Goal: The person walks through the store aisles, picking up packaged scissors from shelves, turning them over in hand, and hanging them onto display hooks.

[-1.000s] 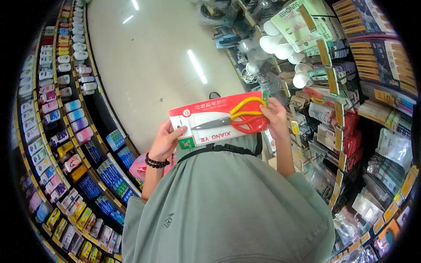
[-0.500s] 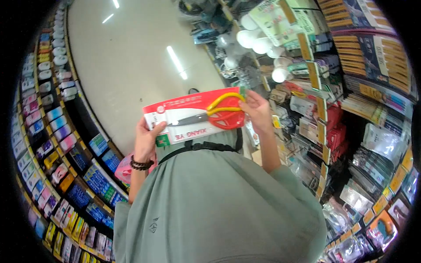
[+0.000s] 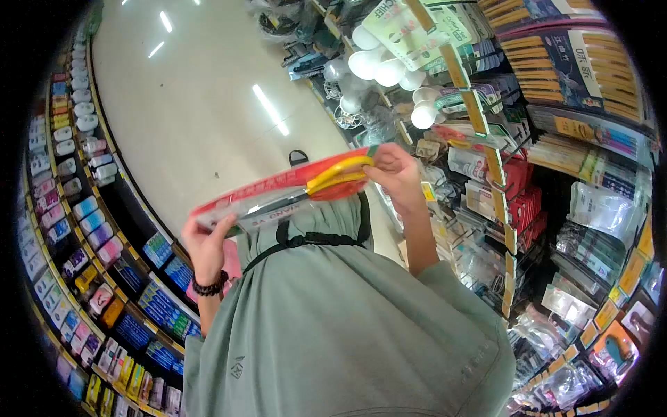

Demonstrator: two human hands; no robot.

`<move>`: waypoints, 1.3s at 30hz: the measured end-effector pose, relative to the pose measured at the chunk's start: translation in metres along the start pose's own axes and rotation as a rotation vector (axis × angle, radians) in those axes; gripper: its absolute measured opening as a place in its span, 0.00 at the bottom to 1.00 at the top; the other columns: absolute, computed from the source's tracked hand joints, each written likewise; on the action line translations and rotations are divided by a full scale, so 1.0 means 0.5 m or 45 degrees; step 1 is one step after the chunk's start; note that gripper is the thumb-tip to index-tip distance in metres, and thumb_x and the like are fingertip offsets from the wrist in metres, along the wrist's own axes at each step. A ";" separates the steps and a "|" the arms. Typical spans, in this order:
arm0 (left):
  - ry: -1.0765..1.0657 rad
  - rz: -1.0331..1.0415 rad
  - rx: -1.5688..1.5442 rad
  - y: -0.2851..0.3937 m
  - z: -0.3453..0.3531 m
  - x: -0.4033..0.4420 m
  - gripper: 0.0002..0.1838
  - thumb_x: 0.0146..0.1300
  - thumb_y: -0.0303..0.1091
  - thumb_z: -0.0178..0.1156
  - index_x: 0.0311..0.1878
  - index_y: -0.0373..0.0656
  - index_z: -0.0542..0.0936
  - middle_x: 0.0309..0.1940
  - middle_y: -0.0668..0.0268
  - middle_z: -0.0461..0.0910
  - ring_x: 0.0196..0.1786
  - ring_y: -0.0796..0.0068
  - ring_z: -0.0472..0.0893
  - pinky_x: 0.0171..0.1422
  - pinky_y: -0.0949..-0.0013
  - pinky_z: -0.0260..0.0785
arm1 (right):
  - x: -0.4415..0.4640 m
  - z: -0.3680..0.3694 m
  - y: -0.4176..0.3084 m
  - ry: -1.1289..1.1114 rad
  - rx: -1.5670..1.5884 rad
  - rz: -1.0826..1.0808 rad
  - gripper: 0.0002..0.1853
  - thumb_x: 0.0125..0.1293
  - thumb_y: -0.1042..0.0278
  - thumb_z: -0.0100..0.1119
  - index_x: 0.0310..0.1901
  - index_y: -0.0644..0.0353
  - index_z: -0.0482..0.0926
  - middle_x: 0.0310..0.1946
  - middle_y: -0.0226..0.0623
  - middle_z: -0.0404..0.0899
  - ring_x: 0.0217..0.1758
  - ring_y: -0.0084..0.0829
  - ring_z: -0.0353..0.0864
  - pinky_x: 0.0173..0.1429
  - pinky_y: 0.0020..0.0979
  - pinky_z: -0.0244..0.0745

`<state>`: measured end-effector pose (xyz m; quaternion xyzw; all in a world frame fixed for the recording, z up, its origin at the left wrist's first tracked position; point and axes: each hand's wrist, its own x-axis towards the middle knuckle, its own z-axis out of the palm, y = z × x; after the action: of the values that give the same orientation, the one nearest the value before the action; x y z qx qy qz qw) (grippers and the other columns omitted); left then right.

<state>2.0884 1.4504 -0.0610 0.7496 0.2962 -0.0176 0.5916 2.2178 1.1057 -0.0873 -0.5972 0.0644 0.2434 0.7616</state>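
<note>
A pair of packaged scissors [image 3: 278,201] on a red and white card spans the space between my two hands, in front of my body. The handles are yellow and red, the blades dark, under clear plastic. My left hand [image 3: 207,243] pinches the blade end, thumb on top. My right hand [image 3: 397,177] is closed on the handle end, near the green corner. The pack is tilted, so its printed face appears narrow. A dark beaded bracelet [image 3: 210,285] circles my left wrist.
Shelves of boxed and bottled goods [image 3: 163,306] curve along the left. On the right, hanging packs [image 3: 521,208], white ladle-like items [image 3: 389,69] and packs of chopsticks [image 3: 549,66] fill a rack. Pale floor [image 3: 201,90] stretches ahead between them.
The scissors pack has tipped, so its face is foreshortened. Both hands still hold it and have shifted left, the left one also lower. The surrounding view has shifted slightly.
</note>
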 end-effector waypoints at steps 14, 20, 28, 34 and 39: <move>-0.590 1.608 1.140 0.284 -0.061 -0.034 0.10 0.53 0.31 0.64 0.40 0.53 0.82 0.44 0.61 0.85 0.49 0.64 0.83 0.65 0.57 0.64 | 0.144 0.057 -0.044 -0.763 0.738 0.377 0.32 0.70 0.64 0.52 0.71 0.67 0.56 0.67 0.43 0.66 0.70 0.33 0.66 0.71 0.36 0.63; 0.176 1.048 0.742 0.147 -0.091 0.024 0.17 0.61 0.30 0.62 0.55 0.44 0.78 0.65 0.57 0.71 0.71 0.51 0.63 0.74 0.53 0.54 | 0.168 0.117 -0.071 -0.724 0.589 0.121 0.43 0.59 0.85 0.58 0.74 0.66 0.47 0.67 0.41 0.62 0.69 0.31 0.64 0.70 0.31 0.61; 0.126 -0.175 -1.032 -0.038 -0.146 0.087 0.20 0.71 0.40 0.56 0.60 0.39 0.72 0.55 0.66 0.78 0.55 0.74 0.77 0.61 0.67 0.71 | 0.144 0.216 -0.068 -0.660 0.141 -0.025 0.40 0.63 0.81 0.57 0.73 0.65 0.47 0.66 0.45 0.64 0.67 0.30 0.66 0.69 0.32 0.62; 0.233 -0.104 -0.607 -0.006 -0.169 0.120 0.18 0.62 0.23 0.64 0.54 0.34 0.74 0.46 0.62 0.82 0.44 0.74 0.81 0.50 0.71 0.75 | 0.179 0.246 -0.049 -0.634 -0.158 0.260 0.23 0.66 0.75 0.59 0.60 0.66 0.62 0.47 0.40 0.80 0.50 0.22 0.78 0.51 0.25 0.75; 0.195 -0.079 -0.602 -0.006 -0.210 0.122 0.18 0.60 0.22 0.65 0.54 0.35 0.75 0.46 0.63 0.81 0.45 0.75 0.81 0.51 0.72 0.75 | 0.172 0.314 -0.056 -0.470 -0.094 0.071 0.13 0.67 0.73 0.60 0.49 0.68 0.71 0.43 0.35 0.81 0.45 0.18 0.79 0.47 0.23 0.75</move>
<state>2.1033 1.5708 -0.0553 0.5799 0.3589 0.0908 0.7257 2.2750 1.2741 -0.0521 -0.5678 -0.0690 0.3722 0.7310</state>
